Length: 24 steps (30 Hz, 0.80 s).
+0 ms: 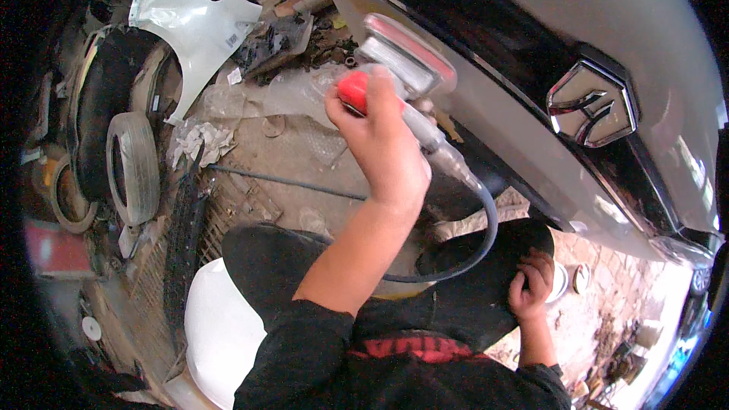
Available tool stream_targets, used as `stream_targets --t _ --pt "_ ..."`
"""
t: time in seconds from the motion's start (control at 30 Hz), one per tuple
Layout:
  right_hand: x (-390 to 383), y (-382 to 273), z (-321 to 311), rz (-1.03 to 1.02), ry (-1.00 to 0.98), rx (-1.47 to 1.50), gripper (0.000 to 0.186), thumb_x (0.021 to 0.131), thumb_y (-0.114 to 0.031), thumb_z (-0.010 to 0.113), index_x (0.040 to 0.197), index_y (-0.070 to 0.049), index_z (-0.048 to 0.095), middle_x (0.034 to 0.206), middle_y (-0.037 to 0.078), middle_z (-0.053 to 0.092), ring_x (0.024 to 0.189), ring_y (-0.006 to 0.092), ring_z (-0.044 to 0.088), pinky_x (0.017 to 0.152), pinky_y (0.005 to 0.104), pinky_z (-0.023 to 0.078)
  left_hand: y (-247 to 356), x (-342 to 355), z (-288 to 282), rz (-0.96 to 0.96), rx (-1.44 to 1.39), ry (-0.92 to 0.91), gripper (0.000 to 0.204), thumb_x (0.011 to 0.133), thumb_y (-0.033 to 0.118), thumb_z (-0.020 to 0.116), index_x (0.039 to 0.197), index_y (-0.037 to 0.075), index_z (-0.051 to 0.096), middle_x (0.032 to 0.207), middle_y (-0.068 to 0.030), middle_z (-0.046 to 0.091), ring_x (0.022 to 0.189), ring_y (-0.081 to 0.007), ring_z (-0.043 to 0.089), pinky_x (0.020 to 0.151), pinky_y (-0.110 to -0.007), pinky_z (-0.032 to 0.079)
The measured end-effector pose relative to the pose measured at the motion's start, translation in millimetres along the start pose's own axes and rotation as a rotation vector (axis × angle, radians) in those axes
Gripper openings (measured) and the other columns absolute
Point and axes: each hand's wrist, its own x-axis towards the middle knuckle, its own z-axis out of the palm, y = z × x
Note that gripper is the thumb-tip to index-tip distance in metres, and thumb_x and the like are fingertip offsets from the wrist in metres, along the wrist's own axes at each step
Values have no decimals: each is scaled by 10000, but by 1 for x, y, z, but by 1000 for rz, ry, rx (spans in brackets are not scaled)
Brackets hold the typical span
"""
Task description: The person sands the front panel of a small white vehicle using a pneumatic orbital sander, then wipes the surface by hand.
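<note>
My left hand (380,133) grips a pneumatic sander (406,61) by its red rounded top, with a pale cylindrical fitting and a dark hose (486,239) looping down from it. The sander's rectangular pad is raised near the beige car's lower bodywork (463,15); whether it touches cannot be told from this angle. A chrome emblem (591,102) sits on a black trim strip at the right. My right hand (531,281) rests on my dark-trousered knee, fingers loosely bent and apart, with nothing visible in them.
At the left lie a white fender panel (182,23), tyres (133,167), crumpled paper (201,144), plastic sheeting and assorted scrap. A dark cable or hose (288,182) crosses the floor. A white round seat or container (216,326) is by my left leg, and small containers (577,277) stand beyond my right knee.
</note>
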Motion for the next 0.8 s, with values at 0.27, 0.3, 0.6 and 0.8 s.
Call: stream_targets --t 0.27,0.3,0.6,0.8 --pt "0 1 1 -9 23 -12 128 737 -17 616 860 14 631 958 190 656 1038 421 625 938 515 492 -8 -8 -2 -75 -10 27 407 983 340 621 1244 109 412 977 -111 634 652 -224 632 528 -366 491" --pt "0 1 2 -15 24 -9 129 737 -18 616 862 14 632 955 190 655 1034 421 625 936 515 493 -10 -5 -6 -68 5 16 411 982 341 622 1246 110 409 979 -112 634 652 -225 632 528 -368 491" --pt "2 -1 0 -11 8 10 136 734 -11 616 866 13 636 964 194 652 1024 420 625 927 507 493 -6 -1 -5 -17 63 -5 396 975 352 632 1223 121 428 950 -102 642 641 -221 630 529 -359 492" --pt "1 -1 0 -1 21 18 130 730 -5 615 857 10 637 959 189 655 1032 417 627 934 510 493 8 0 4 -94 -54 5 395 974 349 636 1220 103 448 967 -111 650 643 -213 635 515 -349 491"
